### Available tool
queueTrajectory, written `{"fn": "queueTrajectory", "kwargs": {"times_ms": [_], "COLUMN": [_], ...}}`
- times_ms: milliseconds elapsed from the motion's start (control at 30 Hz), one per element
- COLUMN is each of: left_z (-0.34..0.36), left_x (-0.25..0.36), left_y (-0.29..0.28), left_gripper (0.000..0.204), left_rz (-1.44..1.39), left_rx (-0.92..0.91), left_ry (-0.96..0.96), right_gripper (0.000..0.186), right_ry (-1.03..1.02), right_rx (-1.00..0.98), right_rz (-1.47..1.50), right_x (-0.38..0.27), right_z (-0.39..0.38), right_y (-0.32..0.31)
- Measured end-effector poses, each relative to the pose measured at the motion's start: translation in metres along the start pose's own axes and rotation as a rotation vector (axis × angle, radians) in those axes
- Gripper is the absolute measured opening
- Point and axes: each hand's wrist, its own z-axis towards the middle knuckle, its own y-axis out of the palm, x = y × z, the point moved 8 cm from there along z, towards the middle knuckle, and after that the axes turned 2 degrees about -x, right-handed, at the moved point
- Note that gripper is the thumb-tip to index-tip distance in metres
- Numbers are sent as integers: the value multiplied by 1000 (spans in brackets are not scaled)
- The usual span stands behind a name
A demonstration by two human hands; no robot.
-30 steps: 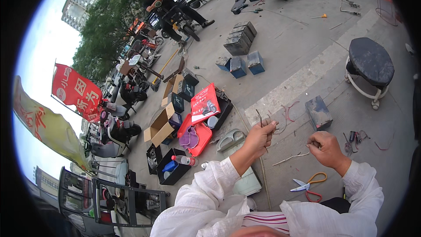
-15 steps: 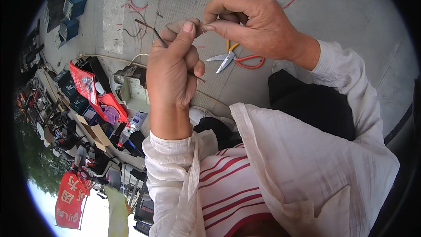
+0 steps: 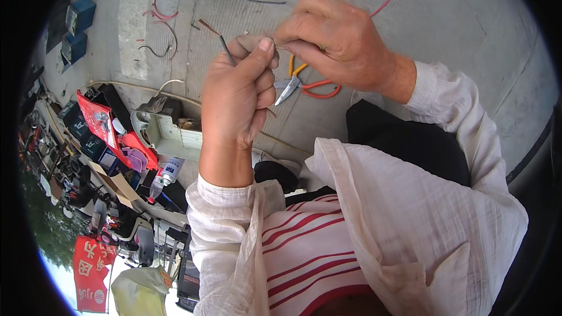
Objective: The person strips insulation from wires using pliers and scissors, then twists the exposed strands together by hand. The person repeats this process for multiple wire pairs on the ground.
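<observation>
Wire [image 3: 225, 47]: 1 thin dark length, stripped end showing, held up in front of our chest between both hands, well above the pavement [image 3: 456, 35]. Our left hand [image 3: 237, 96] is closed in a fist around it, thumb pressed up against the forefinger, with the wire's tip sticking out past the knuckles. Our right hand [image 3: 336, 41] meets the left at the thumb tip, fingers pinched narrow on the same wire; exactly where the wire runs under those fingers we cannot tell. Pliers [image 3: 304, 82]: 1 pair, orange handles, lying on the pavement below the right hand, partly hidden by it. Wire scraps [image 3: 161, 17]: several red and dark pieces, scattered on the pavement to the upper left. Toolbox [image 3: 167, 131]: 1 pale open case, on the ground to the left of our left forearm.
</observation>
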Motion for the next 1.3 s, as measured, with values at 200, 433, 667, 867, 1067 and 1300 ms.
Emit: {"fn": "queueTrajectory", "kwargs": {"times_ms": [200, 433, 667, 867, 1067, 1300], "left_z": [4, -1, -11, -19, -27, -43], "left_x": [-6, -11, -11, -10, -21, -27], "left_y": [-9, -19, -15, -17, -13, -10], "left_gripper": [12, 11, 12, 16, 18, 16], "left_rz": [79, 197, 221, 70, -32, 82], "left_rx": [60, 146, 98, 1, -142, -165], "left_ry": [65, 130, 106, 69, -75, -135], "right_gripper": [9, 10, 8, 18, 29, 14], "right_ry": [490, 627, 396, 655, 705, 741], "right_rx": [-161, -242, -178, -209, -449, -482], "right_rz": [573, 648, 404, 740, 1160, 1211], "right_x": [31, 37, 20, 24, 13, 6], "right_z": [-12, -19, -8, -17, -30, -34], "right_y": [26, 40, 26, 37, 58, 63]}}
